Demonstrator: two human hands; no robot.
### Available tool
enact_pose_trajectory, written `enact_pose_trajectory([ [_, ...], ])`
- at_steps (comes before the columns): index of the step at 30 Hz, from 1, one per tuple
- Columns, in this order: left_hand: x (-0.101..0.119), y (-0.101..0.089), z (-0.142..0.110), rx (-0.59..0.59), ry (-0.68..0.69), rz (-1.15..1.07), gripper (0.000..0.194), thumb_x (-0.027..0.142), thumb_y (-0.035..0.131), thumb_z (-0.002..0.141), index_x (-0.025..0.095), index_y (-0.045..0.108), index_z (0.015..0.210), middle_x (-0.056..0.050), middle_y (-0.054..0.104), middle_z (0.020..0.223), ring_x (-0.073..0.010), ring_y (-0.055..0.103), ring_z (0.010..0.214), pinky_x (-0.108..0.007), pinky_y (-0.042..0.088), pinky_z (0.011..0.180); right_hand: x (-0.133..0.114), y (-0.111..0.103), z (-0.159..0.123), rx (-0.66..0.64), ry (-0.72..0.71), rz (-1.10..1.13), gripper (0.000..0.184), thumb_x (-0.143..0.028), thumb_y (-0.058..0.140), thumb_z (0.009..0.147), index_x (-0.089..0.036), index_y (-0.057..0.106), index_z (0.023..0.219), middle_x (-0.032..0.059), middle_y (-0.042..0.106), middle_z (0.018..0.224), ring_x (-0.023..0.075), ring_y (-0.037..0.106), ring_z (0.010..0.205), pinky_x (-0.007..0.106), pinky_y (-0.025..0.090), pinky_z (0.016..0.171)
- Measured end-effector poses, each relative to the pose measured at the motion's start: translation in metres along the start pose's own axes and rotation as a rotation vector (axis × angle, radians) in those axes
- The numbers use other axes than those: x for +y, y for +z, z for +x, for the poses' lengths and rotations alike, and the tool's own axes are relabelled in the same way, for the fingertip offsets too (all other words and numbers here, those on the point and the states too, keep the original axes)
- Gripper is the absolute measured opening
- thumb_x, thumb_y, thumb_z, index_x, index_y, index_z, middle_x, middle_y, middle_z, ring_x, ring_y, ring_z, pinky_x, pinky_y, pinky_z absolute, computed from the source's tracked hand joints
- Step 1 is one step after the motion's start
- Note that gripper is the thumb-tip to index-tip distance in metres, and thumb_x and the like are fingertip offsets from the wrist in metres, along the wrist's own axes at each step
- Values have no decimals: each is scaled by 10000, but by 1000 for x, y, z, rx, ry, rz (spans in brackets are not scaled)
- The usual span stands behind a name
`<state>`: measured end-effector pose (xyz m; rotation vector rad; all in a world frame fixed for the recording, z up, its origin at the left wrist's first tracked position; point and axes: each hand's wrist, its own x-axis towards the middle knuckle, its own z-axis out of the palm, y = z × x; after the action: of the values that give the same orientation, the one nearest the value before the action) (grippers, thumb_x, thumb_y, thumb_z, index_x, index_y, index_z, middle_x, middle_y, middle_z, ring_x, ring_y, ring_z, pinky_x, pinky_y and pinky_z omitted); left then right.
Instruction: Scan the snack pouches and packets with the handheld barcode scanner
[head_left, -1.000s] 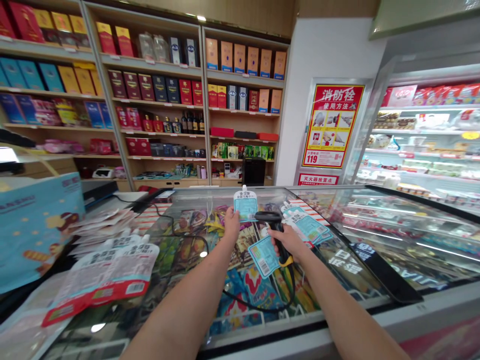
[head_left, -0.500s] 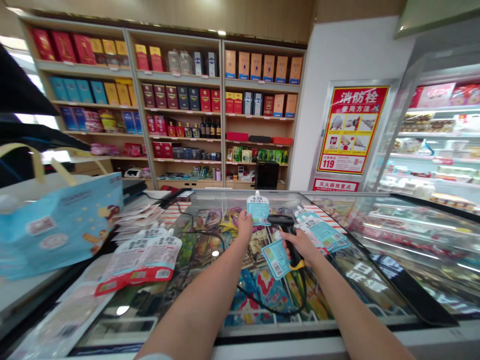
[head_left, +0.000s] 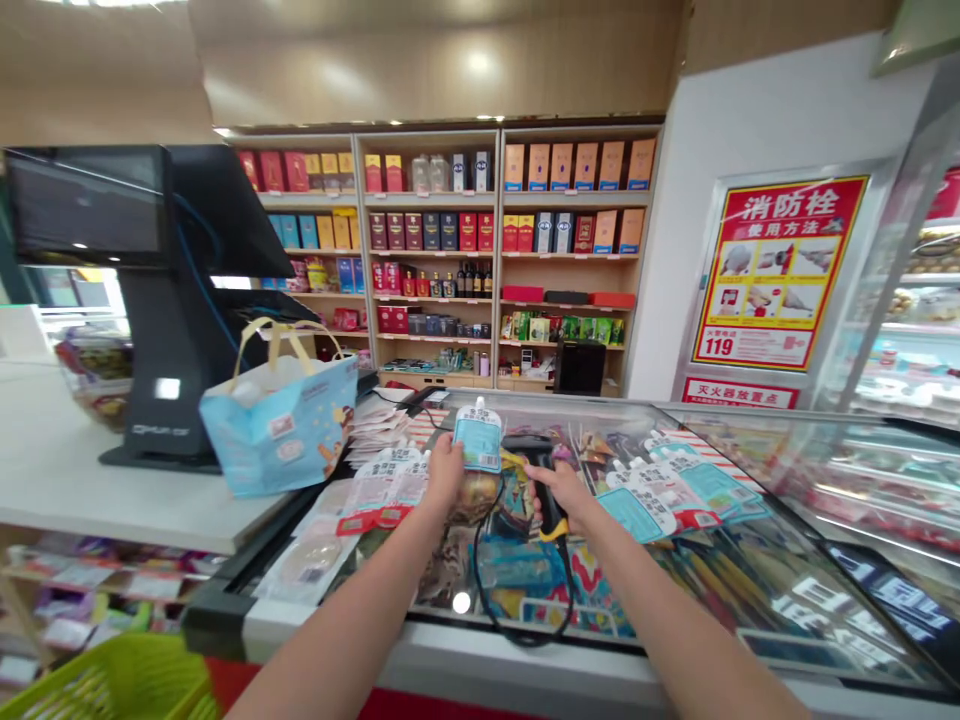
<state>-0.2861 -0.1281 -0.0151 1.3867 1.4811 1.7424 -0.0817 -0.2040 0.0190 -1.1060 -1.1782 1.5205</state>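
Left hand: our left hand has its grip closed on the left edge of an upright pouch, cap up, above the middle of the freezer.
Right hand: our right hand has its grip wrapped around the handle of a black scanner, whose head is just right of the pouch.
Left pouches: red-and-white pouches overlap towards the freezer's left edge, with clear packets nearer its front left corner.
Right pouches: blue-labelled pouches spread towards the right edge, overlapping one another.
Bag: a blue bag stands on the counter, beside the freezer's left edge.
Cable risk: the cable loops between our forearms down to the front edge; we judge it could catch a wrist or drag loose packets if the scanner swings wide.
Pouch risk: we pinch only one side, so the pouch could twist or slip if the scanner head knocks it.
Reading risk: the barcode sits low on the pouch's right side; a tilt or glare on the shiny film could spoil a reading.
Change: compared with the earlier frame, our view takes in more of the left, and both hands are further left over the freezer; the nearest blue-labelled pouch, then left of our right hand, now lies to its right.
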Motion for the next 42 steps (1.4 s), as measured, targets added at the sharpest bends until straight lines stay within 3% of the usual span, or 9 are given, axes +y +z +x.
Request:
enact_pose_trajectory([
  [5, 1, -88, 0, 164, 6, 272, 128, 191, 469, 757, 197, 574, 828, -36, 635, 756, -213, 607, 777, -320, 467, 756, 13, 62, 7, -112, 33, -6, 214, -281, 598, 783, -166, 494, 636, -42, 511, 426, 84, 450, 320, 202, 424, 330],
  [9, 4, -121, -4, 210, 4, 451, 191, 152, 463, 785, 176, 594, 923, -106, 672, 906, -260, 624, 898, -360, 453, 835, 20, 97, 9, -161, 48, -2, 163, -250, 617, 770, -177, 489, 702, -51, 534, 450, 89, 472, 334, 196, 432, 341],
  [13, 5, -128, -8, 218, -55, 531, 400, 58, 456, 773, 138, 551, 1153, -161, 660, 1069, -281, 620, 1007, -374, 445, 887, 24, 117, 10, -189, 79, -34, 166, -225, 567, 801, -171, 492, 664, -40, 523, 432, 96, 458, 314, 212, 429, 329],
  [16, 3, -126, -11, 139, -56, 652, 599, -44, 432, 701, 108, 477, 1279, -190, 591, 1241, -284, 556, 1161, -384, 401, 982, 26, 123, 10, -186, 95, -46, 199, -226, 566, 806, -172, 484, 634, -36, 514, 418, 95, 452, 307, 211, 428, 333],
  [19, -1, -123, -14, 83, 36, 804, 588, -58, 397, 690, 89, 509, 1247, -198, 531, 1322, -293, 481, 1253, -437, 324, 1064, 27, 124, 10, -176, 97, -44, 201, -204, 564, 807, -170, 481, 627, -37, 512, 412, 94, 462, 316, 203, 429, 342],
  [24, 1, -115, -15, 140, 223, 865, 521, -1, 412, 708, 113, 562, 1193, -198, 446, 1399, -301, 416, 1307, -460, 303, 1088, 27, 113, 8, -172, 86, -5, 151, -203, 582, 792, -169, 498, 671, -48, 526, 430, 86, 465, 322, 194, 429, 352],
  [29, 16, -68, -25, -37, 340, 615, 363, 79, 462, 740, 195, 617, 1046, -115, 556, 1287, -238, 495, 1233, -372, 363, 1064, 23, 67, -4, -112, 31, 24, 190, -272, 626, 754, -163, 513, 648, -43, 530, 448, 88, 470, 340, 209, 438, 345],
  [37, 29, 89, -81, -537, 308, 289, 256, 128, 662, 610, 200, 631, 853, -94, 685, 897, -256, 629, 935, -359, 453, 884, 11, -50, -26, 183, -114, 95, 246, -331, 692, 682, -184, 495, 697, -56, 536, 462, 95, 471, 339, 220, 433, 334],
  [42, 36, 161, -105, -682, 329, 319, 399, 198, 773, 473, 204, 629, 845, -62, 665, 738, -260, 642, 751, -337, 477, 720, 7, -106, -42, 292, -151, 64, 243, -348, 661, 727, -180, 499, 662, -44, 521, 433, 99, 476, 337, 222, 437, 344],
])
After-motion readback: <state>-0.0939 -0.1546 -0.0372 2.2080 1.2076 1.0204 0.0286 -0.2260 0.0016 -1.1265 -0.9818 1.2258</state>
